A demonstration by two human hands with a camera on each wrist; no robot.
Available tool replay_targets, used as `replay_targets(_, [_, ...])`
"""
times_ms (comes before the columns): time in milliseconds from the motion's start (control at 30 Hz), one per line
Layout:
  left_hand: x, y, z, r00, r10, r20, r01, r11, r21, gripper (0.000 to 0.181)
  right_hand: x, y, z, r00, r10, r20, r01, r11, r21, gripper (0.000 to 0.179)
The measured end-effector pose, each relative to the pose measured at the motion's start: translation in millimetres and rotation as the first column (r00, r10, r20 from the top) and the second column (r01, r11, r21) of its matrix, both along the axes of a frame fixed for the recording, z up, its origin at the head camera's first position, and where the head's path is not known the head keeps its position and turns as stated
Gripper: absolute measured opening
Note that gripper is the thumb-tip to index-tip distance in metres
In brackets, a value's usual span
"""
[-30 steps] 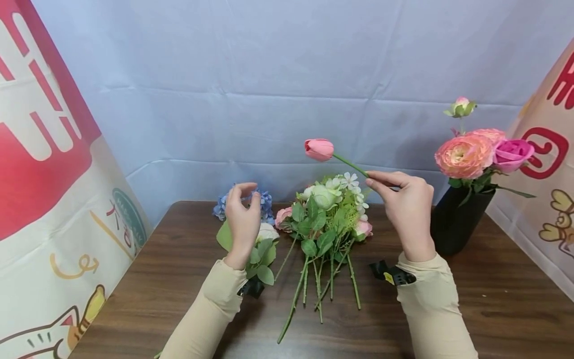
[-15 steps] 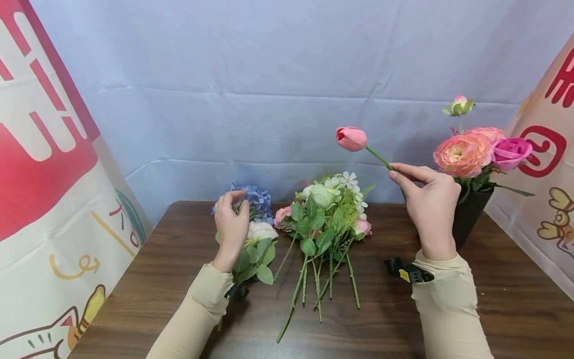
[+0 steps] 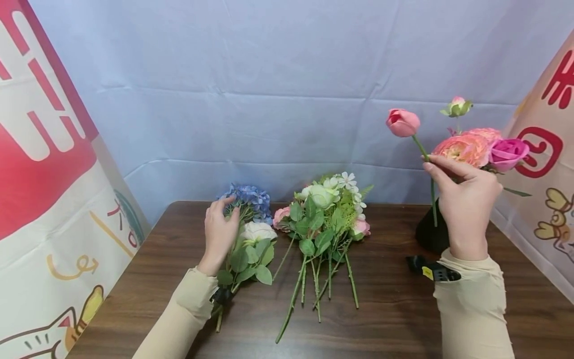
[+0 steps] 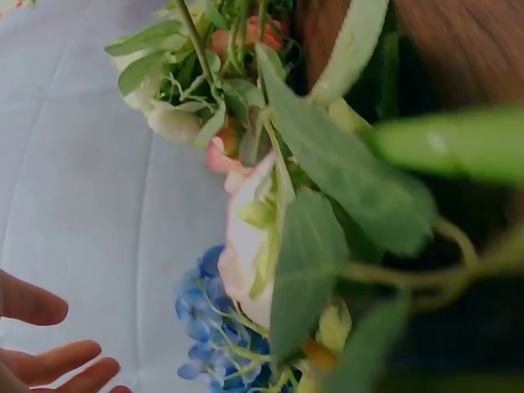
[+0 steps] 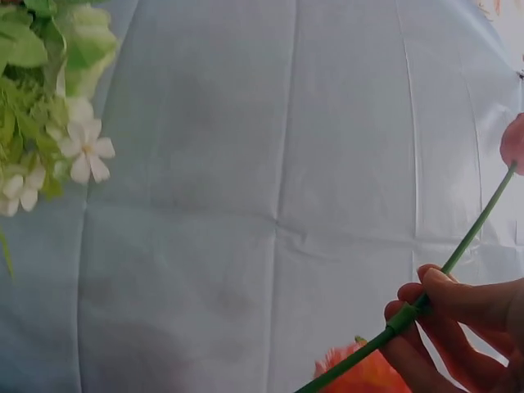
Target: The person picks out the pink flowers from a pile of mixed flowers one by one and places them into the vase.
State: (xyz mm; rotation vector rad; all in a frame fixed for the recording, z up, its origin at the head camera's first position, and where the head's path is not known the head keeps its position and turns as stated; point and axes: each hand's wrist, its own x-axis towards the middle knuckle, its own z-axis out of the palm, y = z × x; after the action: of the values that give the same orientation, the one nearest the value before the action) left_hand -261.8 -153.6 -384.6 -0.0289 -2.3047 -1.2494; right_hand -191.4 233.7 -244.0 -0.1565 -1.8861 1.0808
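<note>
Between thumb and fingers, my right hand (image 3: 471,204) pinches the green stem of a pink tulip (image 3: 403,123), its bloom up and its stem slanting down. Behind that hand stands a black vase (image 3: 433,233), mostly hidden, with a peach ranunculus (image 3: 464,148) and a magenta rose (image 3: 508,153) in it. The right wrist view shows the tulip stem (image 5: 475,229) crossing the fingers. My left hand (image 3: 219,230), fingers loosely bent and holding nothing, hovers by a blue hydrangea (image 3: 251,199) and a white rose (image 3: 258,232). In the left wrist view, its fingers (image 4: 61,360) are apart from the hydrangea.
A bunch of flowers (image 3: 320,219) lies mid-table, several bare stems pointing toward the near edge. Behind the brown wooden table (image 3: 381,319) hangs a pale blue cloth (image 3: 251,99). Printed cloths (image 3: 49,199) flank both sides.
My right hand has carried the tulip to the right, up to the vase, and the stem has turned more upright. My left hand has drifted left and slightly down.
</note>
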Motion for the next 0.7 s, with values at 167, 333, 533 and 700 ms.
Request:
replay_targets(167, [0.0,-8.4,-2.5,0.999,-0.008,0.042,0.010,0.999,-0.049,0.038,3.6,11,6.4,1.000,-0.015,-0.021,0.013,0.996,-0.092,0.028])
replay_targets(333, [-0.7,-16.3,-5.2,0.999,0.002,0.044,0.002,0.996,-0.088,0.038,8.2,21,10.3,0.996,-0.031,-0.080,0.020,0.990,-0.141,0.026])
replay_targets(533, [0.9,-25.8,-5.8,0.999,0.007,0.052,-0.002,0.996,-0.093,0.039,15.4,31,15.0,0.986,-0.081,-0.143,0.056,0.984,-0.168,0.026])
replay_targets(700, [3.3,-35.0,-6.3,0.998,0.002,0.065,0.005,0.995,-0.097,0.040,19.2,42,19.8,0.981,-0.076,-0.179,0.027,0.965,-0.263,0.027])
